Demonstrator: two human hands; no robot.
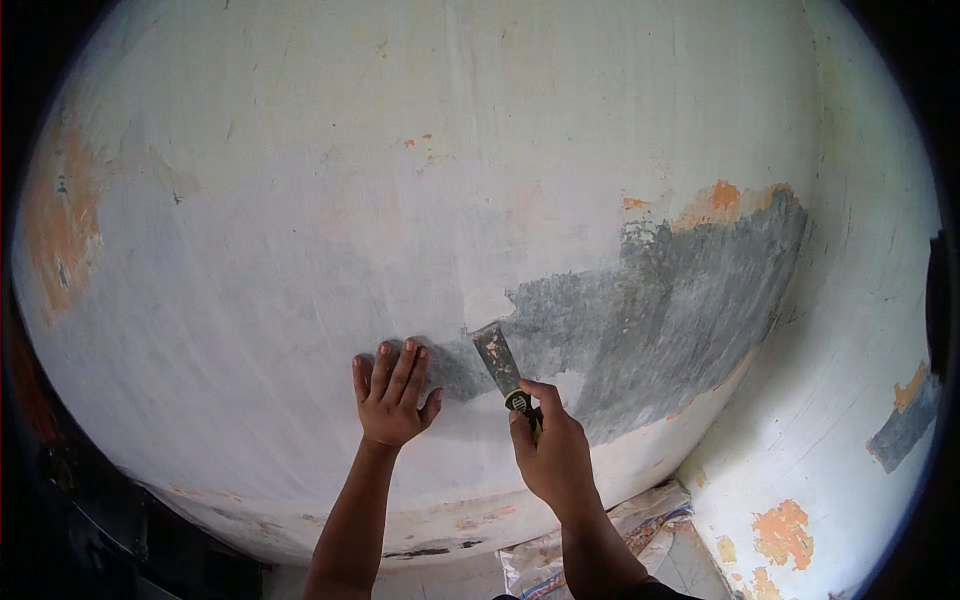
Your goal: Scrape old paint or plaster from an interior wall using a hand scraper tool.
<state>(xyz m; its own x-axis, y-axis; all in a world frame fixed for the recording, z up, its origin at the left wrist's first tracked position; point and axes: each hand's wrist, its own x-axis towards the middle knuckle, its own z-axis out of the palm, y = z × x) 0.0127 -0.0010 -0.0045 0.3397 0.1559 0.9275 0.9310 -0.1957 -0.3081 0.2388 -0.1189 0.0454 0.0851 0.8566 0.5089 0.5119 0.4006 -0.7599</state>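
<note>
My right hand (550, 450) grips the dark handle of a paint scraper (495, 355), whose metal blade, speckled with flakes, points up and left against the wall (300, 220). The blade tip sits at the edge of a large grey patch (680, 310) where the pale coating is absent, with an orange fringe along parts of its border. My left hand (395, 400) lies on the wall just left of the blade, fingers outstretched and pointing upward, with nothing held in it.
An adjoining wall (850, 300) on the right has peeled orange and grey spots. A crumpled printed sheet (530, 570) lies on the tiled floor (690, 555) at the foot of the wall. A dark glossy object (100, 520) stands at the lower left, and an orange worn patch (65, 220) marks the far left.
</note>
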